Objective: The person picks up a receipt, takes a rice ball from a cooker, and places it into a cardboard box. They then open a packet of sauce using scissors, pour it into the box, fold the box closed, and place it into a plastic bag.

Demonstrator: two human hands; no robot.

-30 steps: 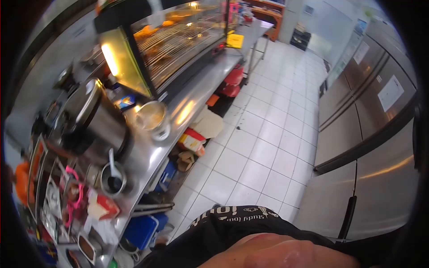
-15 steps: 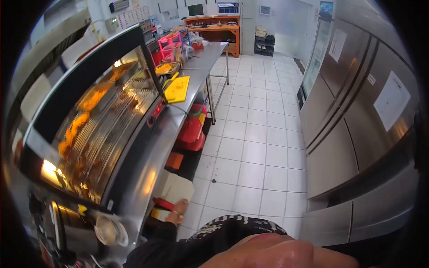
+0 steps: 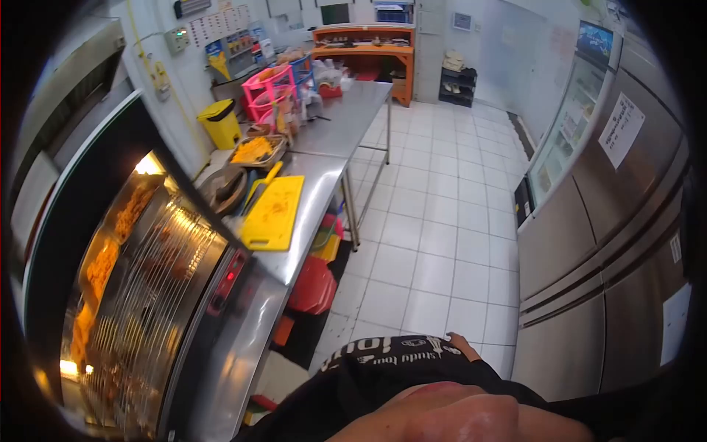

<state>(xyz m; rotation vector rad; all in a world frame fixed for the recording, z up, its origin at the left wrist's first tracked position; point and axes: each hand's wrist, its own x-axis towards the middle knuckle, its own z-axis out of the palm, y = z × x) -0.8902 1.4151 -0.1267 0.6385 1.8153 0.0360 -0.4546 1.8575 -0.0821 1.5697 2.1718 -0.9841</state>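
— Hand state?
— Right hand [image 3: 461, 341] is barely seen past the black shirt [image 3: 368, 387]; grip cannot be told.
— Nearest thing?
— Steel fridge [image 3: 563, 350], placed near the hand, opposite the desk [image 3: 328, 177].

White letters are showing on the black shirt [image 3: 372, 376] at the bottom of the view. The big ones are looking like "jou", and the word is getting cut off at the fold. A smaller line next to them is starting with "study". A white sheet [image 3: 621, 129] is hanging on a steel fridge door [image 3: 589, 195], but its dark print is looking too small to read. A chart [image 3: 221, 26] on the far wall is carrying rows of tiny marks, also too small to read.
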